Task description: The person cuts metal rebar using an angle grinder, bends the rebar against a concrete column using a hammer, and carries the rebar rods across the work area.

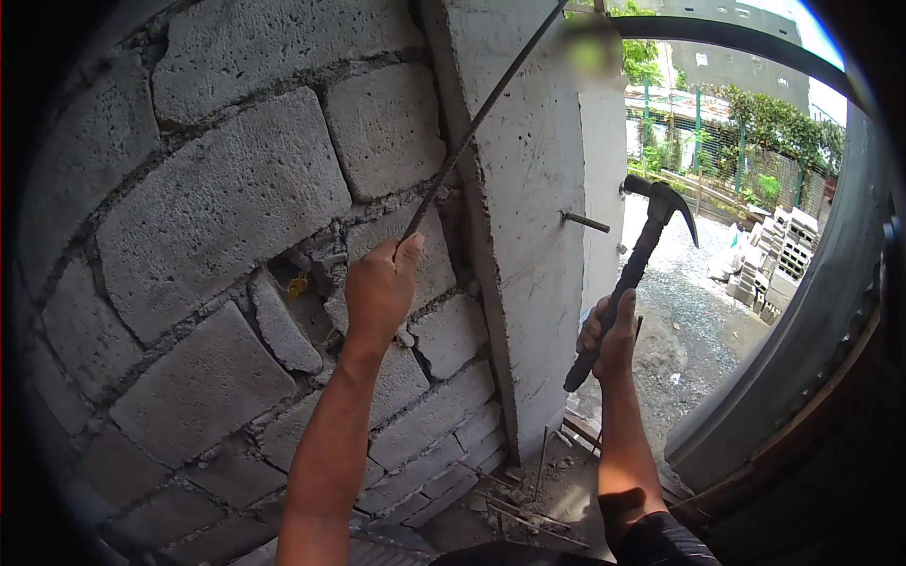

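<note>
My left hand is closed around the lower end of a long, thin steel bar, which slants up to the right across the concrete column. Behind that hand stands a wall of rough grey blocks. Left of my wrist the wall has a broken hole, with a small yellow item in it that I cannot make out. My right hand grips the dark wrapped handle of a claw hammer, held upright with its head raised. The hammer's face is near the column's right edge, and its claw points right.
A short rod sticks out of the column between my hands. Rubble and thin bars lie on the floor below. Through the opening at right are gravel, stacked hollow blocks and a fence. A grey frame borders the opening.
</note>
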The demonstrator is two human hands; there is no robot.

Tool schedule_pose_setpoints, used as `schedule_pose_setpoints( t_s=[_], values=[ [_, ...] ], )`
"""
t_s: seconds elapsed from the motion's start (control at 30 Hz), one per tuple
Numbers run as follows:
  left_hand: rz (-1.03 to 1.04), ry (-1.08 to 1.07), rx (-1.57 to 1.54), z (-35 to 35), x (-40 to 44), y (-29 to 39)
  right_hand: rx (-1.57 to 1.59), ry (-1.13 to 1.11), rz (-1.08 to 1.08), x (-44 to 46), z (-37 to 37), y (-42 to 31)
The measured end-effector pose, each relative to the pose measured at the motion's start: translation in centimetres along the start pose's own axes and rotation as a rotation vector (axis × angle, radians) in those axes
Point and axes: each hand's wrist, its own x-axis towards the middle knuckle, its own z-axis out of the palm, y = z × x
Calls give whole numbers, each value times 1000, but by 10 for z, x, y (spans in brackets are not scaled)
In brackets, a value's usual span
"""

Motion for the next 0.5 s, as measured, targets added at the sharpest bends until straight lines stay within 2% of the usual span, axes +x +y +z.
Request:
schedule_pose_setpoints(
  t_s=[0.27,0.43,0.5],
  values=[
    [-24,-54,146,-65,3,15,-47,-55,-25,-10,12,-7],
    [-14,-107,117,-107,-12,-33,14,-52,-18,-14,20,-11],
    [-102,-187,98,-120,-23,-50,25,-54,-11,-14,22,-12]
  ],
)
